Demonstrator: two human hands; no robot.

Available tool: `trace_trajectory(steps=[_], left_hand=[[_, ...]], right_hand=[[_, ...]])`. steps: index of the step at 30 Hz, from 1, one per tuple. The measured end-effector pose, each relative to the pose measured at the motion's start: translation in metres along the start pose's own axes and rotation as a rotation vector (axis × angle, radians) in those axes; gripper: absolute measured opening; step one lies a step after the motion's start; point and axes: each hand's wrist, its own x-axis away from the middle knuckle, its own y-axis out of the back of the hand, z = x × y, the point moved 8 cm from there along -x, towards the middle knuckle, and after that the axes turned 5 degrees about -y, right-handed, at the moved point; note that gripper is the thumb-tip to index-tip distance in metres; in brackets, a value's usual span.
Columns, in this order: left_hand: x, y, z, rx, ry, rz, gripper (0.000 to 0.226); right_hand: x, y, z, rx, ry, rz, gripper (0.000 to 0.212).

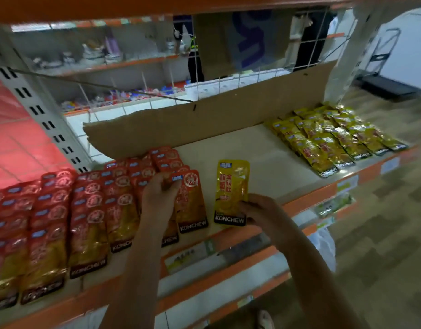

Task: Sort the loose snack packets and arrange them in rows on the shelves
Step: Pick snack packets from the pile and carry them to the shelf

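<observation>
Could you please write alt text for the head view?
The right hand holds a single yellow foil snack packet on the beige shelf board; the left hand pinches a red foil snack packet beside red rows. Yellow rows lie far right.

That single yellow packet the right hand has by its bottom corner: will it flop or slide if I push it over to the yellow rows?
The yellow packet looks like a thin, glossy foil pouch, so it probably slides easily on the smooth shelf. It lies flat, so rolling or tipping seems unlikely. Gripped at one corner by the right hand, it would likely droop somewhat, though its visible filling may stiffen it.
</observation>
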Motion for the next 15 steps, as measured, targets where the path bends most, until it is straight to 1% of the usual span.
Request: trace_trajectory(steps=[2,4,9,10,12,15], left_hand=[[0.002,-0.002,-0.003,-0.131,-0.037,-0.056,0.028],[0.006,-0.003,-0.008,-0.283,-0.054,-0.119,0.028],[0.017,0.000,-0.015,-0.657,-0.109,-0.307,0.028],[0.018,-0.001,-0.013,-0.731,-0.121,-0.324,0.030],[0.019,-0.005,-0.010,-0.851,-0.133,-0.336,0.034],[0.021,-0.008,-0.008,-0.929,-0.113,-0.383,0.037]], right_hand=[[-0.019,0.005,0.009,0.102,0.038,0.027,0.012],[-0.038,0.009,0.012,0.141,0.046,0.077,0.009],[-0.066,0.007,0.018,0.180,0.057,0.280,0.012],[-0.070,0.006,0.018,0.179,0.061,0.310,0.008],[-0.075,0.007,0.017,0.184,0.072,0.355,0.009],[-0.081,0.018,0.015,0.237,0.088,0.386,0.013]])
